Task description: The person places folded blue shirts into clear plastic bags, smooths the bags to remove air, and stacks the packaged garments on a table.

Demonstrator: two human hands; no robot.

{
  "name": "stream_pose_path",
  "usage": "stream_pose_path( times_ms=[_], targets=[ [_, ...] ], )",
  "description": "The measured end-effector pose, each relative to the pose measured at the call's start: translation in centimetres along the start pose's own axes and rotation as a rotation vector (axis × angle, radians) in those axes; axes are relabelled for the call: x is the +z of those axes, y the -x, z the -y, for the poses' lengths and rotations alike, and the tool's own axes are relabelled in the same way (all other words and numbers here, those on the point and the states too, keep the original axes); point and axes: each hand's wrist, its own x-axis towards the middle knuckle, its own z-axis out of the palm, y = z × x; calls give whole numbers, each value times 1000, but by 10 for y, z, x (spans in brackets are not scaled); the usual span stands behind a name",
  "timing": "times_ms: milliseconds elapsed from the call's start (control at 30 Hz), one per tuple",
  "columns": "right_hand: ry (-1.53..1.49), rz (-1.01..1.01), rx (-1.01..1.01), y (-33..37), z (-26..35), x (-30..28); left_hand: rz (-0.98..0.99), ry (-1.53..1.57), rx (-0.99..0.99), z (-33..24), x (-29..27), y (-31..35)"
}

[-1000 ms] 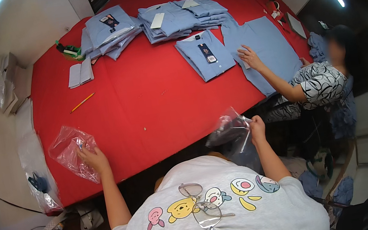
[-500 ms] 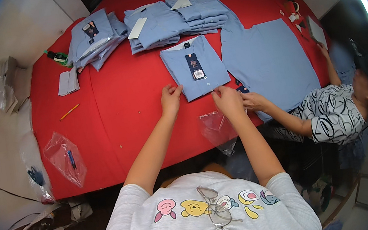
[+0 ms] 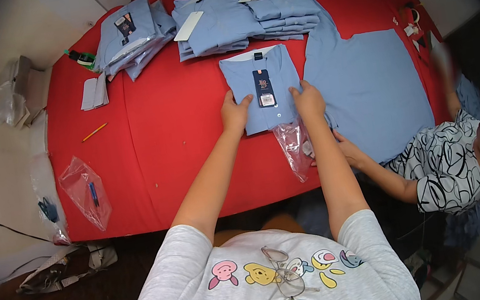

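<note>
A folded light-blue shirt (image 3: 249,94) lies on the red-covered table in front of me, its collar away from me and a dark hang tag (image 3: 264,87) on its front. My left hand (image 3: 237,113) grips its left edge, thumb on top. At the opposite edge, my right hand (image 3: 310,102) holds the shirt the same way, fingers curled along the side. A clear plastic bag (image 3: 294,153) lies by the shirt's near edge, partly behind my right forearm. What is under the shirt is hidden.
Stacks of folded blue shirts (image 3: 212,27) stand along the back. An unfolded blue shirt (image 3: 377,92) spreads to the right, with a co-worker's hand (image 3: 349,152) close to my right forearm. Leftward lie a yellow pencil (image 3: 94,132), white cards (image 3: 93,92) and a bag with a blue pen (image 3: 93,195).
Both hands have moved from the shirt's near corners up along its two sides and now grip them. The plastic bag hangs closer to the near edge. The whole view has shifted slightly.
</note>
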Motion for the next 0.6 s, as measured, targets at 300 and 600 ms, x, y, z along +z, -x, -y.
stream_pose_path(
  times_ms=[300, 600],
  targets=[
    [-172, 301, -57, 82, 6, 49, 48, -4, -24, 30, -119, 49],
    [-473, 694, -100, 258, 79, 137, -90, -30, -101, 77, -328, 185]
  ],
)
